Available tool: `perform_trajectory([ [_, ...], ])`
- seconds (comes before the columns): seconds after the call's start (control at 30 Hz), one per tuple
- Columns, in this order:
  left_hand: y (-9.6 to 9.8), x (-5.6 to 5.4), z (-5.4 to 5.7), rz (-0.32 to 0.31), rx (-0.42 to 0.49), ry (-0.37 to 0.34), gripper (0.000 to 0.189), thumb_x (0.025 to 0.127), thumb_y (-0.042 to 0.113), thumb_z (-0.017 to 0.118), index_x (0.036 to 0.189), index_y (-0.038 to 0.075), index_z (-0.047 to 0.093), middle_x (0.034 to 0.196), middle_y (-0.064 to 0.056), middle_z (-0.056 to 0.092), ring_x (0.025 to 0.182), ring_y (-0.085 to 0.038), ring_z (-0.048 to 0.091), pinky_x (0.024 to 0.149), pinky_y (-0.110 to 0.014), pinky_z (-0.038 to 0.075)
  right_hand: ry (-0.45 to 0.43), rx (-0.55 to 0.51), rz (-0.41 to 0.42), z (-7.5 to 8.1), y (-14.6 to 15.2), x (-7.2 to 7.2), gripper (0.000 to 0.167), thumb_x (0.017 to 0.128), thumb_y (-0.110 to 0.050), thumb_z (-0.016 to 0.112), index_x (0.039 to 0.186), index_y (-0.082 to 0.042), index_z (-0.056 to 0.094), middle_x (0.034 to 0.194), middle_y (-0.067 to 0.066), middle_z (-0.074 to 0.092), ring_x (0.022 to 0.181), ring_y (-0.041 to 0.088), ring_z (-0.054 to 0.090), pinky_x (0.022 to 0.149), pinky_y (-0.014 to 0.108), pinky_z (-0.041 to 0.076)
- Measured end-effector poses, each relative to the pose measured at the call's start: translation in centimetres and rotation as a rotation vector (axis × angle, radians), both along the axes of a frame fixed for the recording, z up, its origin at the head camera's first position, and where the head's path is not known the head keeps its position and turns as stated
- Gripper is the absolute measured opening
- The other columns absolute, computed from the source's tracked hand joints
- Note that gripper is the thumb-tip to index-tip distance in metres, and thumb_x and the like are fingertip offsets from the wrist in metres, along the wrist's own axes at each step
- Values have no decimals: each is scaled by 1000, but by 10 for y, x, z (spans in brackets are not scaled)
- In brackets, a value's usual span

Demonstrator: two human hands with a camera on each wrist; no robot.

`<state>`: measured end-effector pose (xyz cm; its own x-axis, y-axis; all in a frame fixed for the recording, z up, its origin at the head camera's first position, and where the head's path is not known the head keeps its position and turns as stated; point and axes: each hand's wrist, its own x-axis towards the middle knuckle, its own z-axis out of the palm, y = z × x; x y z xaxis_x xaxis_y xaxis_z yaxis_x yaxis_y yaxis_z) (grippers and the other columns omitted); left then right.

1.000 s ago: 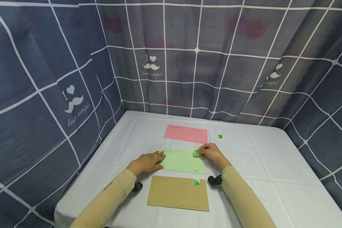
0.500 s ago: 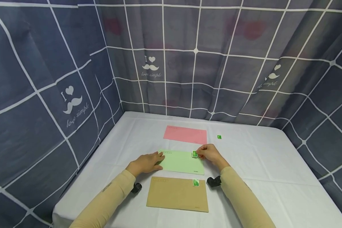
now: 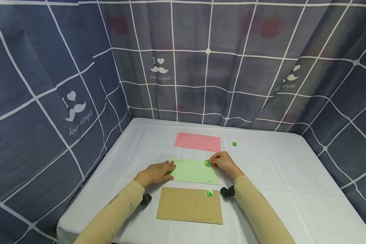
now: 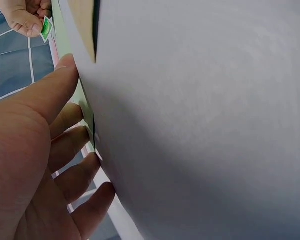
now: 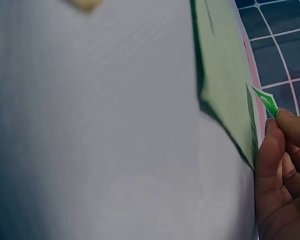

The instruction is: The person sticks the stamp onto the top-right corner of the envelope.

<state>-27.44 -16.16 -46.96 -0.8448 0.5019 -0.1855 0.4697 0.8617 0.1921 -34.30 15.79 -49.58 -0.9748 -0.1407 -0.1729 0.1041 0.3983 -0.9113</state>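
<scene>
A light green envelope (image 3: pixel 193 172) lies flat in the middle of the table. My left hand (image 3: pixel 157 173) rests on its left end with fingers spread; the left wrist view shows those fingers (image 4: pixel 72 182) along the envelope's edge. At the envelope's top right corner my right hand (image 3: pixel 225 162) pinches a green postage stamp (image 3: pixel 207 163) between thumb and forefinger. In the right wrist view the stamp (image 5: pixel 267 102) is tilted, its lower corner in the fingertips. Whether it touches the envelope I cannot tell.
A brown envelope (image 3: pixel 189 206) bearing a green stamp (image 3: pixel 209 193) lies nearer me. Behind the green one is a pink envelope (image 3: pixel 197 142), with a loose stamp (image 3: pixel 234 144) to its right. A white cloth (image 3: pixel 274 169) covers the table; checked curtains (image 3: pixel 189 67) surround it.
The stamp in my right hand has shifted very slightly left over the green envelope's corner. My left hand stays in place on the envelope. The head view has tilted a little.
</scene>
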Motion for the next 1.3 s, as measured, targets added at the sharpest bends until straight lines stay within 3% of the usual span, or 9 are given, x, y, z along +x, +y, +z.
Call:
perform_trajectory([
  [0.83,1,2,-1,-7,23,-8,63,97,41,63,150,11,47,160,-8,39,147,-30,39,112,-50,44,50,87,-19,-4,-5,3,11,91,-4,70,84,3,71,73,5,65,66,12,56,60,22,51],
  [1.3,0,1,0,-15,34,-6,63,97,41,63,150,10,46,159,-10,39,147,-31,39,112,-49,43,79,142,-19,1,-6,3,19,88,-6,72,70,-4,67,67,4,65,59,13,56,55,24,46],
])
